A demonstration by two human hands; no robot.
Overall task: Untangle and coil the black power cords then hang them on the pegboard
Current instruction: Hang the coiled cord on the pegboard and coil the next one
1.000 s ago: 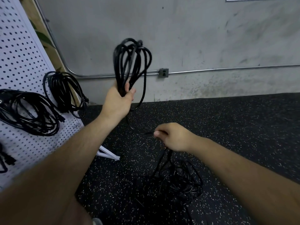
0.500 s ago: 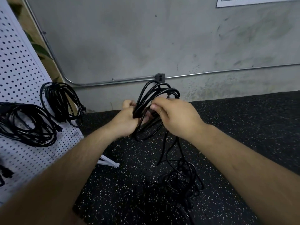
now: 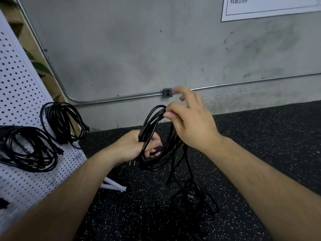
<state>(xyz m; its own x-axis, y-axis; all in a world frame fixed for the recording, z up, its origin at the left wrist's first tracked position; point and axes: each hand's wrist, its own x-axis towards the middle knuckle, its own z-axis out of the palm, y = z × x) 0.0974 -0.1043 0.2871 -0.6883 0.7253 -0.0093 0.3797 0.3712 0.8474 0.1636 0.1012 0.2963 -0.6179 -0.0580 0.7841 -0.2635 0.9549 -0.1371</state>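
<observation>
Speckled black floor, grey wall behind. Pegboard, left of frame: two hung coils visible. Centre: left hand grips part-wound coil; right hand pinches its top loop. Tangled pile, lower centre, not yet sorted; task judged roughly midway.

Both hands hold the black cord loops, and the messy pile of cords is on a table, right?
No. In the head view the left hand and right hand hold the cord loops, but the messy pile lies on the speckled floor.
</observation>
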